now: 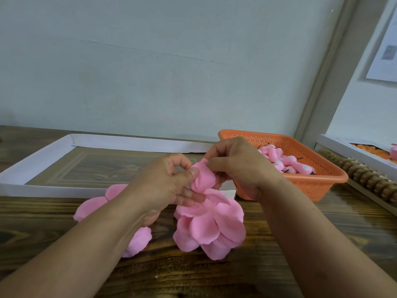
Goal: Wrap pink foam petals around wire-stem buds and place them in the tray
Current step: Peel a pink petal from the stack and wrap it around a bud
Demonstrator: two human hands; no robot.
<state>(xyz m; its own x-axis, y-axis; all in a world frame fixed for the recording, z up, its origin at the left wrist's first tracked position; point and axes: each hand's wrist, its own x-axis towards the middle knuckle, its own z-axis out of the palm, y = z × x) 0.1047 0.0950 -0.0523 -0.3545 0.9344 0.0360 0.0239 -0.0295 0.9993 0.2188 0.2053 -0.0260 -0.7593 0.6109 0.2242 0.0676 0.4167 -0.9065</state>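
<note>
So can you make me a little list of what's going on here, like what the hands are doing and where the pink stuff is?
left hand: pinches the pink foam petal
right hand: pinches the top of the same petal
loose petals: piled on the wooden table, below the hands
white tray: on the table behind the left hand; nothing seen in it
orange basket: to the right, holds pink buds with dark stems

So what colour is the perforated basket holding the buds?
Orange; the basket shows best in the head view.
</note>
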